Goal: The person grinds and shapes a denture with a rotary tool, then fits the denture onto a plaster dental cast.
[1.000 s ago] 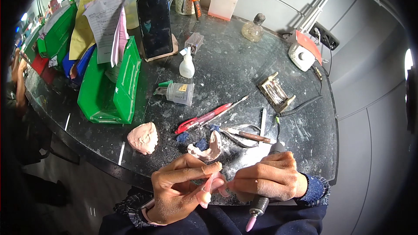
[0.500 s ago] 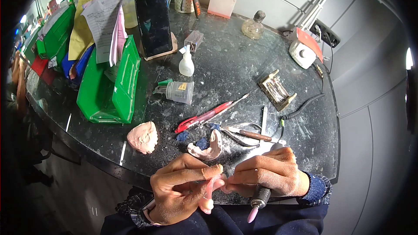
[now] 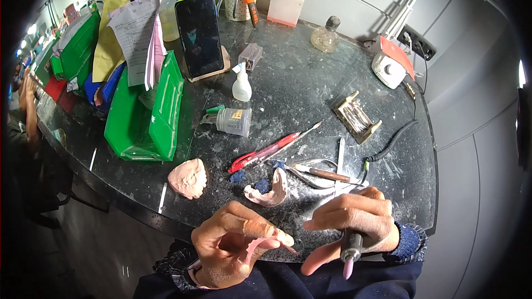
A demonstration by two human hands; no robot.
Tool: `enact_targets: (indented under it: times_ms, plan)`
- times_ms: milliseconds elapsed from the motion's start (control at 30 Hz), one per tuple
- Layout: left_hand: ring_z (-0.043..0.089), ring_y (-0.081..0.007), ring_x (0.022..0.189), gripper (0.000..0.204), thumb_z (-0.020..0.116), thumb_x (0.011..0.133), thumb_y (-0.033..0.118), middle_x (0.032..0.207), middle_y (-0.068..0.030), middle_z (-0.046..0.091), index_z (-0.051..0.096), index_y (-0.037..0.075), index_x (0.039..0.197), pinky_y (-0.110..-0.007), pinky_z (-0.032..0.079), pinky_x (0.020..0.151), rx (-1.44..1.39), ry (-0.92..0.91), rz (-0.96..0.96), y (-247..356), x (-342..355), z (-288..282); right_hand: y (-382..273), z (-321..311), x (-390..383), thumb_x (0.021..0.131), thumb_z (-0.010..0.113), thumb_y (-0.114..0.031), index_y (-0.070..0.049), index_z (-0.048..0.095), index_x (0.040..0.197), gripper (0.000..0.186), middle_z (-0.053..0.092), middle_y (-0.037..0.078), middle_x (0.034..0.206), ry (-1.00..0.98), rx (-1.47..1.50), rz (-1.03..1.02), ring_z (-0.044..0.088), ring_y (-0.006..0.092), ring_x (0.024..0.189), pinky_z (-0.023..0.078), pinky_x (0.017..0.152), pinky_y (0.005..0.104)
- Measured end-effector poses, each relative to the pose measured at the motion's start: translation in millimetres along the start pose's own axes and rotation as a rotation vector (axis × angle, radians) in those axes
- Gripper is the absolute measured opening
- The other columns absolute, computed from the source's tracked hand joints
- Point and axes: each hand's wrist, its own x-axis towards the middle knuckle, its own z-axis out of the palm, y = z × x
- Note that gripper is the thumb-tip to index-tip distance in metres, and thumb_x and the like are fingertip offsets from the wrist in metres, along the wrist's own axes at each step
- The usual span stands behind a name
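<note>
My left hand (image 3: 221,243) pinches a pink denture piece (image 3: 256,247) near the desk's front edge. My right hand (image 3: 354,216) grips a dark handpiece (image 3: 351,246) with a pink tapered tip pointing down; its thumb is spread out, away from the denture. Beyond my hands lie a curved pinkish plaster model (image 3: 265,192), scraps of blue material (image 3: 237,176) and a second lumpy pink model (image 3: 187,178). A red pen (image 3: 266,149), pliers (image 3: 305,169) and a wooden-handled tool (image 3: 328,174) lie behind them.
Green bins (image 3: 141,133), papers (image 3: 133,39), an upright phone (image 3: 198,36), small bottles (image 3: 240,86), a tipped cup (image 3: 233,122) and a bur holder (image 3: 357,117) occupy the dark desk (image 3: 404,188). A corded control box (image 3: 388,69) sits at back right. A co-worker's arm (image 3: 27,111) shows at far left.
My right hand has moved right, away from the denture, and its thumb has spread downward. My left hand has turned the pink piece. The whole view has shifted slightly.
</note>
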Motion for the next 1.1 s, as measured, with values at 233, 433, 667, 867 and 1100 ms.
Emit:
enact_targets:
  times_ms: [233, 433, 667, 867, 1100]
  plan:
    - [0.065, -0.027, 0.083, 0.044, 0.072, 0.077, 0.026, 0.09, -0.0185, 0.056, 0.056, -0.011, 0.093, -0.034, 0.058, 0.073, -0.065, 0.03, 0.064, -5, 1, 5, -2, 11, -2, 0.056, 0.085, -0.015, -0.002, 0.067, 0.084, 0.036, 0.063, 0.006, 0.066, 0.082, 0.025, -0.038, 0.064, 0.0153, 0.053, 0.049, 0.043, 0.0223]
    - [0.065, -0.0279, 0.084, 0.041, 0.076, 0.072, 0.019, 0.091, -0.0197, 0.057, 0.057, -0.01, 0.093, -0.034, 0.057, 0.075, -0.067, 0.035, 0.04, -5, 1, 3, 0, 11, -3, 0.06, 0.083, -0.01, -0.003, 0.068, 0.083, 0.028, 0.064, 0.005, 0.066, 0.102, 0.014, -0.059, 0.064, 0.0156, 0.052, 0.05, 0.043, 0.0226]
    - [0.064, -0.0263, 0.085, 0.027, 0.073, 0.072, 0.002, 0.094, -0.0203, 0.056, 0.058, -0.009, 0.092, -0.033, 0.058, 0.075, -0.116, 0.012, 0.08, -3, 4, 7, 2, 12, -5, 0.067, 0.076, -0.005, -0.001, 0.065, 0.091, 0.027, 0.062, 0.004, 0.072, 0.128, 0.051, -0.116, 0.062, 0.0141, 0.055, 0.051, 0.045, 0.0249]
    - [0.064, -0.025, 0.086, 0.025, 0.068, 0.072, -0.009, 0.1, -0.022, 0.054, 0.057, -0.01, 0.095, -0.03, 0.059, 0.072, 0.03, 0.021, 0.037, 0, 4, 5, 1, 12, -8, 0.066, 0.077, -0.007, -0.002, 0.065, 0.092, 0.029, 0.062, 0.004, 0.074, 0.097, 0.027, -0.074, 0.062, 0.0142, 0.054, 0.051, 0.044, 0.0245]
    - [0.065, -0.0281, 0.084, 0.028, 0.066, 0.074, -0.009, 0.097, -0.0229, 0.06, 0.058, -0.008, 0.1, -0.031, 0.059, 0.069, -0.012, -0.046, -0.101, 4, 3, 3, -3, 8, -2, 0.062, 0.079, -0.006, 0.0, 0.066, 0.083, 0.026, 0.064, 0.008, 0.069, 0.066, 0.042, -0.028, 0.065, 0.0188, 0.055, 0.052, 0.045, 0.0254]
